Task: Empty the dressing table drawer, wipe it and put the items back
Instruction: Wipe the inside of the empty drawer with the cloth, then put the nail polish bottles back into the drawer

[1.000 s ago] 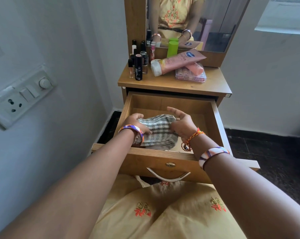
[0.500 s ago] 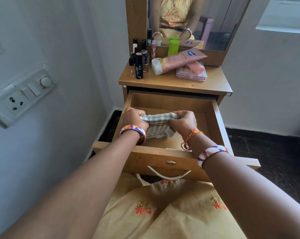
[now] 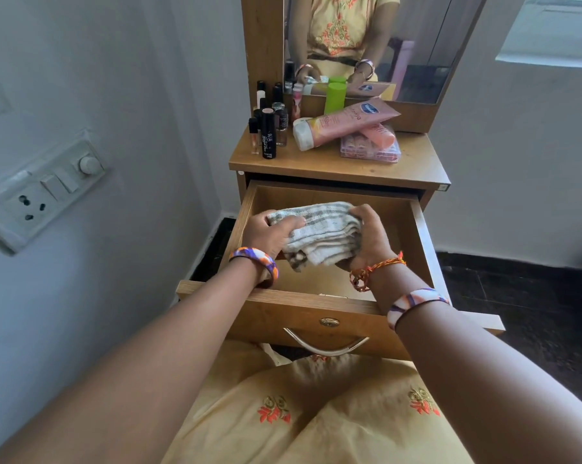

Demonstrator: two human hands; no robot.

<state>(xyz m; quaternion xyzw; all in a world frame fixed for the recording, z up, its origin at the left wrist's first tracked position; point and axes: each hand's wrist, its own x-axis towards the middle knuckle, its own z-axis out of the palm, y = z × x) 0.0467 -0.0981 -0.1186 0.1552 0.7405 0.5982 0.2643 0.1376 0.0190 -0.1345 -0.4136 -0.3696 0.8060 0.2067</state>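
Note:
The wooden drawer (image 3: 427, 249) of the dressing table stands pulled out in front of me, and what shows of its floor is bare. Over its middle I hold a folded grey-and-white checked cloth (image 3: 319, 229) with both hands. My left hand (image 3: 269, 232) grips its left end and my right hand (image 3: 371, 236) grips its right end. The drawer's items stand on the table top (image 3: 319, 165): a large pink tube (image 3: 346, 123), a smaller pink tube (image 3: 380, 133) on a clear pink case (image 3: 370, 152), a green bottle (image 3: 335, 95) and several small dark cosmetic bottles (image 3: 269, 132).
A mirror (image 3: 416, 45) rises behind the table top. On the white wall to the left is a switch and socket plate (image 3: 41, 192). Dark floor (image 3: 534, 296) lies to the right. The drawer front has a metal handle (image 3: 326, 343) just above my lap.
The cloth was spread flat on the drawer floor; both hands have gathered it into a folded bundle and lifted it a little, moving it toward the back of the drawer.

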